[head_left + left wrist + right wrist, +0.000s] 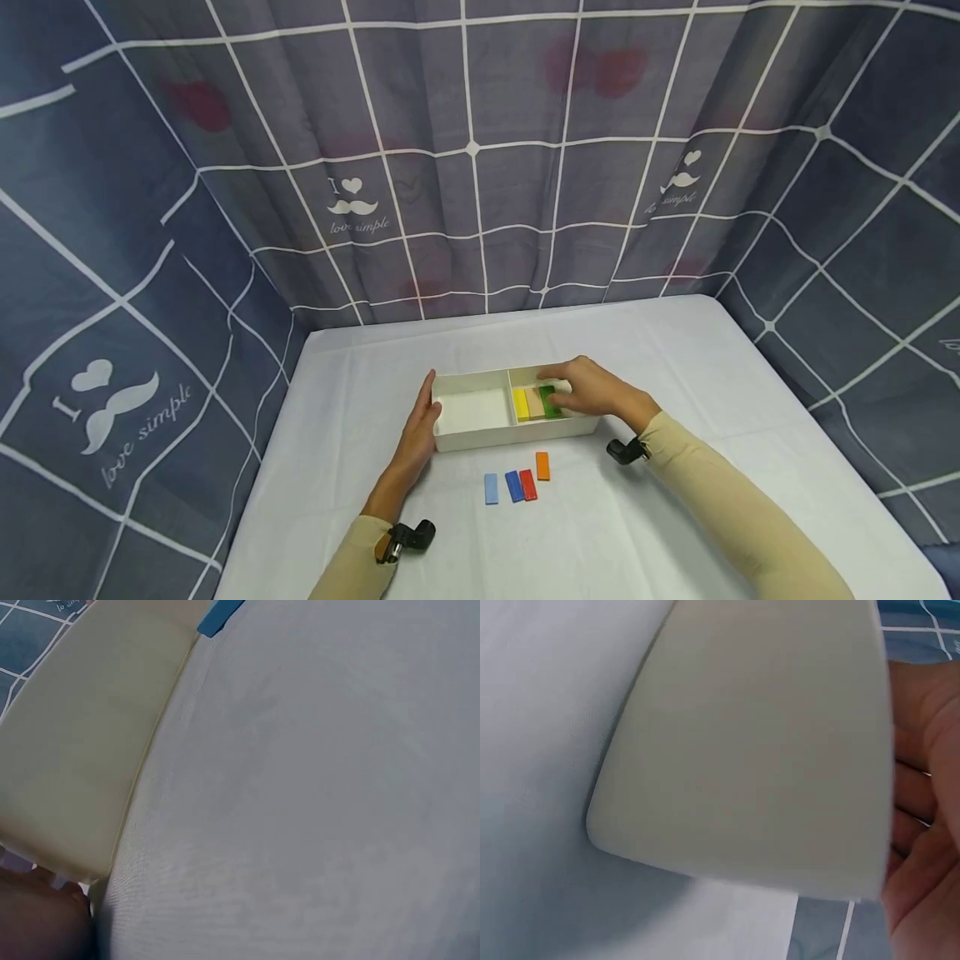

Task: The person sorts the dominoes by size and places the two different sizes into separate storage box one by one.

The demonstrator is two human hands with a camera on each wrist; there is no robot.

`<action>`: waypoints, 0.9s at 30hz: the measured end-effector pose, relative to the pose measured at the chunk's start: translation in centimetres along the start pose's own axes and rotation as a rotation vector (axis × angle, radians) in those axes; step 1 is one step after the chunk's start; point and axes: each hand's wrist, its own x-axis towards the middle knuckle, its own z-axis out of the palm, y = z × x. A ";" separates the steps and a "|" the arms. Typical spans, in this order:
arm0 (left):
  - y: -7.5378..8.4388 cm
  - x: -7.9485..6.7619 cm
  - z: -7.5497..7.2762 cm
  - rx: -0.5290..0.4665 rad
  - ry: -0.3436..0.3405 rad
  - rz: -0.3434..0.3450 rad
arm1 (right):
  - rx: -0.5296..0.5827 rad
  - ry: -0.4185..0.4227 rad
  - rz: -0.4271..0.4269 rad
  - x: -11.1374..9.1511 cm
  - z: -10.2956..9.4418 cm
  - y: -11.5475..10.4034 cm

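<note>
your straight-fingered left hand (415, 433) likely steadies the box (517, 432); can't tell if your right hand (592, 389) pinches the green block (548, 407) inside.

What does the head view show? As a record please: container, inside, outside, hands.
container: white box, two compartments
inside, right compartment: yellow block, tan block, green block
outside, on table: light blue block, dark blue block, red block, orange block
left hand: touching box's left end
right hand: at green block, grip unclear
</note>
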 end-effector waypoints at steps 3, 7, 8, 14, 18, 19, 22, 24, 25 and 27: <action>0.1 0.1 -0.1 -0.030 0.019 0.010 | 0.040 0.071 0.022 -0.6 -0.3 0.2; 0.5 0.1 -0.2 -0.014 0.067 0.057 | 0.084 0.172 0.050 -1.5 -0.5 0.2; 0.6 0.1 -0.2 -0.004 0.081 0.071 | 0.091 0.198 0.052 -1.7 -0.5 0.2; 2.2 -0.5 -0.2 0.094 0.138 0.195 | 0.106 0.390 0.061 -3.1 -0.4 0.5; 3.3 -1.1 -0.4 0.152 0.141 0.312 | 0.136 0.515 0.111 -3.8 0.1 0.9; 3.6 -1.3 -0.4 0.158 0.139 0.337 | 0.150 0.543 0.125 -3.9 0.3 1.0; 4.3 -1.9 -0.4 0.175 0.135 0.405 | 0.212 0.606 0.170 -4.3 0.9 1.2; 4.8 -2.3 -0.4 0.165 0.122 0.434 | 0.254 0.645 0.200 -4.5 1.4 1.3; 5.1 -2.6 -0.3 0.157 0.113 0.444 | 0.279 0.663 0.212 -4.6 1.7 1.4; 5.6 -3.0 -0.1 0.143 0.088 0.452 | 0.336 0.694 0.232 -4.8 2.2 1.4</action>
